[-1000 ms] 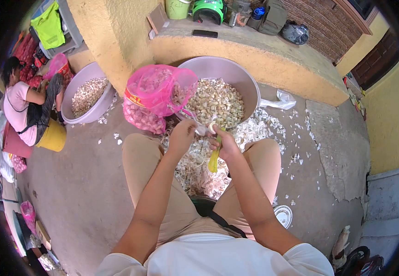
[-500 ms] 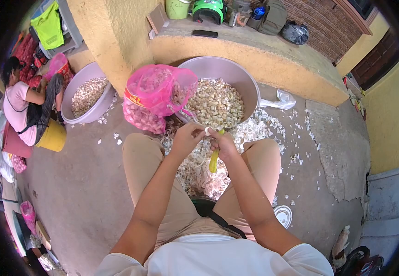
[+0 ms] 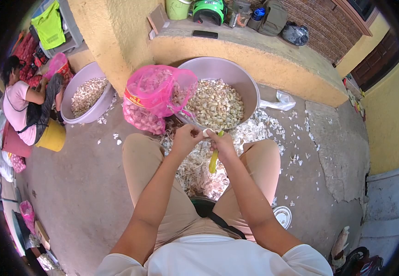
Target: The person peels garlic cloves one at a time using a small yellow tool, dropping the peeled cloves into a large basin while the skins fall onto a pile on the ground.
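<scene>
Both hands meet between the knees at the near rim of a large tub [image 3: 253, 87] holding garlic cloves [image 3: 218, 103]. My left hand [image 3: 186, 137] pinches a small white garlic clove [image 3: 207, 132] at its fingertips. My right hand [image 3: 222, 143] is closed around a yellow-green handled tool [image 3: 213, 162], its handle pointing down toward my lap; its upper end is hidden by the fingers beside the clove. Left of the tub stands a pink mesh bag [image 3: 146, 99] full of garlic. Papery peelings [image 3: 195, 172] lie beneath my hands.
At the far left a person [image 3: 22, 99] sits on a yellow bucket [image 3: 52, 136] beside another tub [image 3: 72, 112] of garlic. A ledge [image 3: 254, 50] behind carries a phone [image 3: 205, 34], a green helmet [image 3: 209, 11] and bags. A white lid [image 3: 282, 216] lies right of my leg.
Both hands stay nearly in place with small finger movements around the clove. The tool is still in my right hand.
</scene>
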The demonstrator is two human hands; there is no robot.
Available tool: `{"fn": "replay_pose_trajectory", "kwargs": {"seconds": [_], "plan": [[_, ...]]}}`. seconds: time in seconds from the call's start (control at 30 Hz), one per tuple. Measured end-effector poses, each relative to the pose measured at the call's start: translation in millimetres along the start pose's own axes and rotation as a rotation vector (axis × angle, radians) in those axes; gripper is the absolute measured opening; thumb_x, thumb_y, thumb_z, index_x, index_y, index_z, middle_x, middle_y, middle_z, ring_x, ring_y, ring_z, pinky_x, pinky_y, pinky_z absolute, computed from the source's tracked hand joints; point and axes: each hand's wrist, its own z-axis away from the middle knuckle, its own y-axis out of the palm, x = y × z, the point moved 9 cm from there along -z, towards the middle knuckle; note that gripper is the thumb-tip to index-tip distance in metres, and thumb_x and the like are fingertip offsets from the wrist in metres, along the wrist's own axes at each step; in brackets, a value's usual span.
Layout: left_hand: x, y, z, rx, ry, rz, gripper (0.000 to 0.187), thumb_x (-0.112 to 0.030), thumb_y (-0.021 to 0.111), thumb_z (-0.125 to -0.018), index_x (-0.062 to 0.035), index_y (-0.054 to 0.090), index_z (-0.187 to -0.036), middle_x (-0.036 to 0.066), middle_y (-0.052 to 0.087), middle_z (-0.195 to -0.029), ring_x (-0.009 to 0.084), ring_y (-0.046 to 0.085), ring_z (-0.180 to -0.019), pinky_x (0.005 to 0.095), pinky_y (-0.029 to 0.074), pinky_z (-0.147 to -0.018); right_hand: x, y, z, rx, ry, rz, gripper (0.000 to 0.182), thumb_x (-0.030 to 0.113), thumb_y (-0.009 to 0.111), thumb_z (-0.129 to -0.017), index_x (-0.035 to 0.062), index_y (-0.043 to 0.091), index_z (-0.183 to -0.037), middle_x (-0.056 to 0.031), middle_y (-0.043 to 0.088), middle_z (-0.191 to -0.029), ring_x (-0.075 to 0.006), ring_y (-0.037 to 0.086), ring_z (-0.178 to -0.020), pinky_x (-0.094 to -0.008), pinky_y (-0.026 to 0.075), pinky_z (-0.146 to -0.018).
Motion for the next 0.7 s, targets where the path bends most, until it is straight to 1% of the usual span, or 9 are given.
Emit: {"fn": "replay_pose_trajectory", "kwargs": {"seconds": [0.1,0.13,0.23,0.3,0.4,0.43,0.5,0.6,0.7], "plan": [[-5,2,-1,-0.049,0.146,-0.064,0.013,-0.008,0.061,-0.07,0.0021,0.055,-0.076,0.008,0.057,-0.067,0.0119,0.054,-0.059,0.025,0.044,-0.057,0,4,0,0.042,-0.015,-0.005,0.022,0.018,0.067,-0.073,0.0042,0.05,-0.072,0.0007,0.043,-0.054,-0.0082,0.039,-0.042,-0.0235,0.034,-0.038],[-1,0,-2,-0.074,0.142,-0.064,0.013,-0.008,0.06,-0.07,0.0024,0.055,-0.076,0.009,0.056,-0.066,0.0122,0.054,-0.059,0.0253,0.044,-0.057,1,6,1,0.062,-0.02,-0.01,0.022,0.018,0.067,-0.073,0.0041,0.05,-0.072,0.0007,0.042,-0.054,-0.0082,0.039,-0.041,-0.0234,0.034,-0.038],[10,-9,-7,-0.155,0.132,-0.064,0.011,-0.007,0.058,-0.071,0.0029,0.054,-0.076,0.009,0.055,-0.065,0.0126,0.053,-0.058,0.0259,0.043,-0.055,5,10,5,0.099,-0.033,0.166,0.019,0.016,0.065,-0.074,0.0033,0.051,-0.074,-0.0007,0.044,-0.055,-0.008,0.038,-0.041,-0.0235,0.033,-0.037],[18,-14,-10,-0.218,0.129,-0.062,0.009,-0.005,0.056,-0.072,0.0028,0.054,-0.077,0.009,0.054,-0.064,0.0117,0.052,-0.058,0.0259,0.042,-0.054,-5,14,5,0.176,0.065,0.059,0.015,0.013,0.062,-0.075,0.0033,0.052,-0.078,-0.0011,0.047,-0.056,-0.0069,0.036,-0.04,-0.0228,0.031,-0.039],[44,-21,-19,-0.232,-0.046,0.016,0.01,-0.005,0.057,-0.071,0.0013,0.055,-0.078,0.011,0.056,-0.072,0.0182,0.055,-0.067,0.0278,0.044,-0.062,-3,15,7,0.243,0.156,-0.136,0.013,0.011,0.06,-0.077,0.0032,0.051,-0.082,-0.0033,0.051,-0.06,-0.0058,0.034,-0.039,-0.0219,0.03,-0.039],[43,-18,-19,-0.205,-0.03,0.085,0.01,-0.005,0.057,-0.072,0.0014,0.055,-0.079,0.011,0.056,-0.073,0.0174,0.055,-0.068,0.0274,0.044,-0.062,0,17,9,0.26,0.177,-0.206,0.013,0.01,0.059,-0.077,0.0031,0.05,-0.083,-0.0044,0.052,-0.062,-0.0055,0.033,-0.039,-0.0215,0.029,-0.039],[37,-13,-19,-0.149,0.005,0.223,0.01,-0.004,0.056,-0.072,0.0015,0.056,-0.081,0.009,0.056,-0.075,0.0158,0.055,-0.069,0.0265,0.044,-0.063,6,18,10,0.277,0.142,-0.24,0.014,0.011,0.06,-0.077,0.0024,0.051,-0.082,-0.0029,0.05,-0.061,-0.0059,0.033,-0.039,-0.0216,0.03,-0.038],[8,-11,-10,-0.078,0.174,0.104,0.007,-0.005,0.049,-0.081,0.0007,0.053,-0.085,0.002,0.054,-0.075,0.0089,0.051,-0.067,0.0222,0.041,-0.059,10,12,5,0.242,0.051,-0.198,0.016,0.013,0.061,-0.076,0.0019,0.052,-0.084,-0.0025,0.05,-0.063,-0.006,0.034,-0.04,-0.0215,0.031,-0.038],[13,-6,-12,0.001,0.085,0.199,0.011,-0.008,0.05,-0.082,0.0,0.052,-0.089,0.002,0.053,-0.077,0.0082,0.049,-0.07,0.022,0.041,-0.061,9,5,1,0.156,-0.03,-0.062,0.02,0.015,0.063,-0.076,0.002,0.053,-0.087,-0.0022,0.051,-0.064,-0.0062,0.038,-0.041,-0.0216,0.033,-0.038]]}}
